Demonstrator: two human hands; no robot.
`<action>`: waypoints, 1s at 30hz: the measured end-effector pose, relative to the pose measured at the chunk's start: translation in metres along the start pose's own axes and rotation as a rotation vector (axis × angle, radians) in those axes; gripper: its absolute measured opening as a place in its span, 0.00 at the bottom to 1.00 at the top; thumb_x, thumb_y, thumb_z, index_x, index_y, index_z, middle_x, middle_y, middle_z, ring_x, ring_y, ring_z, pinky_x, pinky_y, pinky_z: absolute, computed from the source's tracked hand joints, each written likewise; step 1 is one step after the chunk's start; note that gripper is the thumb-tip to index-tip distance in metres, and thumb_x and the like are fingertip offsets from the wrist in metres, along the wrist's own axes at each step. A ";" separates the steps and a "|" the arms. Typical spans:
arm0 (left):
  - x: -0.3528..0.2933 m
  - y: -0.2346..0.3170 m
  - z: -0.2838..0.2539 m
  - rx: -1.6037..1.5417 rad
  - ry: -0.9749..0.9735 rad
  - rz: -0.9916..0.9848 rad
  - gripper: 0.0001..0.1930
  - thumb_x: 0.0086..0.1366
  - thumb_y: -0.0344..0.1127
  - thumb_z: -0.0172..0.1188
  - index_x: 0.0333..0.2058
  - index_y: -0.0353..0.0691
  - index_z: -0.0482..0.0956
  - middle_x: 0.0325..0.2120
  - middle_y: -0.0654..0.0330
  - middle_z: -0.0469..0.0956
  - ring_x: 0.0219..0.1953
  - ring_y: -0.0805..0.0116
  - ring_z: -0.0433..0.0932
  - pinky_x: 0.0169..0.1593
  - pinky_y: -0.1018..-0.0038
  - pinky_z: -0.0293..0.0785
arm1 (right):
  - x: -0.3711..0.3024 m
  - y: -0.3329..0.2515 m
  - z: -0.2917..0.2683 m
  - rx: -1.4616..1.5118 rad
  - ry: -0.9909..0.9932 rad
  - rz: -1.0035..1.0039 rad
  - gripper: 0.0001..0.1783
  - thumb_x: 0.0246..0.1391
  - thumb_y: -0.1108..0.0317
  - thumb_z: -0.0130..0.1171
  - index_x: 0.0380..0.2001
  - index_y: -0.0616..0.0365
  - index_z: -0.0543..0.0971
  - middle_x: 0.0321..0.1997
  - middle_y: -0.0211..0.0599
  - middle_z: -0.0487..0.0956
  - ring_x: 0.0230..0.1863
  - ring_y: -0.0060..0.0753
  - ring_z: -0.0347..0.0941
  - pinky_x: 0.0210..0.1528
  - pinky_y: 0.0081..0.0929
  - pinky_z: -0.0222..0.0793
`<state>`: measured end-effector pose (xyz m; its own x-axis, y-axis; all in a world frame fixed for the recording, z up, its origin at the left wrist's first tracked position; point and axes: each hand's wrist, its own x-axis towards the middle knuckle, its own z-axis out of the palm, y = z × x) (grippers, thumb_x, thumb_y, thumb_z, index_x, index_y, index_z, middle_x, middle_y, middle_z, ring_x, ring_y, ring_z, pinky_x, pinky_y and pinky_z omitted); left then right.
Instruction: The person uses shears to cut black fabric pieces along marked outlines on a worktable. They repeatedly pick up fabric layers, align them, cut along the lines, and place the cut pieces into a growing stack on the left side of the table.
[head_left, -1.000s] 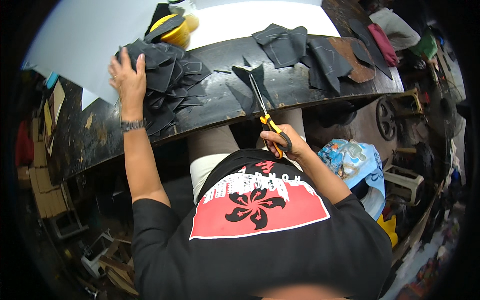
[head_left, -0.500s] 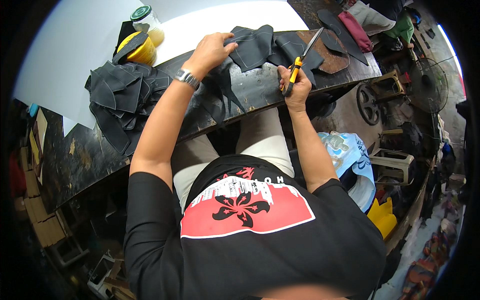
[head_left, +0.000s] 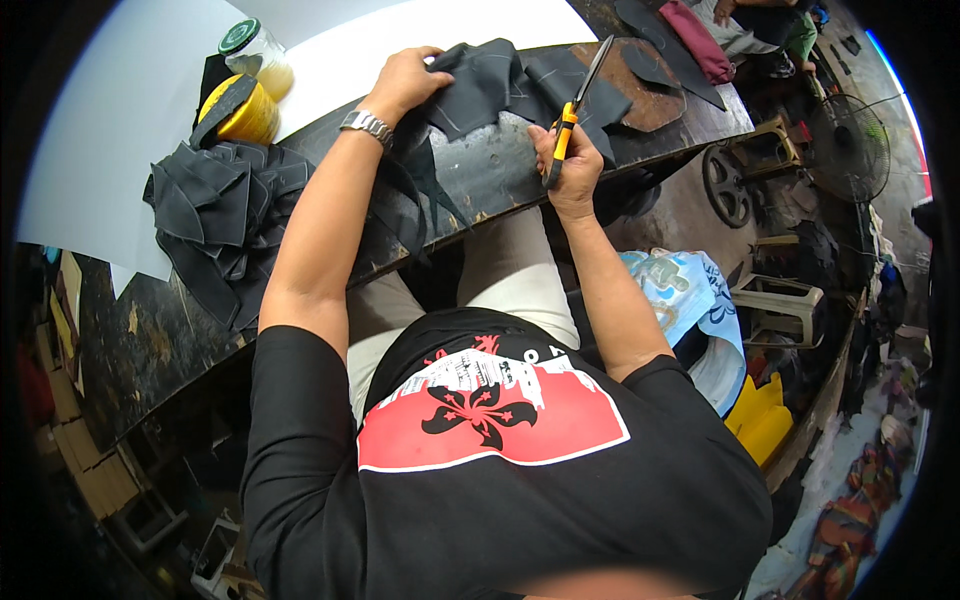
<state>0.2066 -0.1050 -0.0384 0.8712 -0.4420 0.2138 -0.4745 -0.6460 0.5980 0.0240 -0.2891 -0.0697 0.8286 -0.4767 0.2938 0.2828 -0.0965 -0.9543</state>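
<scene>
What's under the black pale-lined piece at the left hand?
The dark worn tabletop shows along the near edge of the black pale-lined piece, and the white sheet beyond its far edge. Whatever lies directly beneath is covered from view.

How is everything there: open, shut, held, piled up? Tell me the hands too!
Left hand: pinching the marked black piece.
Right hand: gripping the scissors.
Scissors: blades look shut, pointing away from the person.
Marked black piece: creased.
Black heap: messy, overlapping.
Jar: green lid on, looks partly filled.
Fan: can't tell whether it's spinning.
</scene>
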 end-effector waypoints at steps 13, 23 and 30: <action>-0.154 -0.024 -0.052 -0.252 0.211 -0.226 0.30 0.51 0.41 0.68 0.54 0.42 0.74 0.21 0.59 0.74 0.24 0.68 0.74 0.33 0.72 0.73 | -0.002 -0.004 0.005 0.007 0.041 -0.029 0.12 0.50 0.68 0.69 0.24 0.55 0.73 0.17 0.18 0.68 0.17 0.10 0.62 0.20 0.11 0.57; -0.134 -0.008 -0.117 -0.161 0.568 0.028 0.18 0.56 0.34 0.67 0.46 0.39 0.80 0.42 0.54 0.78 0.43 0.63 0.78 0.47 0.71 0.75 | -0.004 -0.010 0.007 -0.011 0.020 -0.055 0.12 0.52 0.70 0.68 0.24 0.54 0.72 0.17 0.18 0.68 0.17 0.09 0.62 0.20 0.09 0.57; -0.116 -0.086 -0.223 0.345 0.384 -0.214 0.21 0.60 0.40 0.61 0.52 0.41 0.77 0.49 0.50 0.77 0.51 0.56 0.76 0.57 0.67 0.68 | -0.004 -0.007 0.006 -0.022 0.019 -0.063 0.12 0.51 0.70 0.68 0.23 0.54 0.72 0.17 0.17 0.68 0.16 0.09 0.62 0.19 0.10 0.57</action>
<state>0.1746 0.1409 0.0574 0.9055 -0.0616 0.4198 -0.2392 -0.8913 0.3852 0.0215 -0.2809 -0.0637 0.7998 -0.4859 0.3525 0.3236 -0.1457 -0.9349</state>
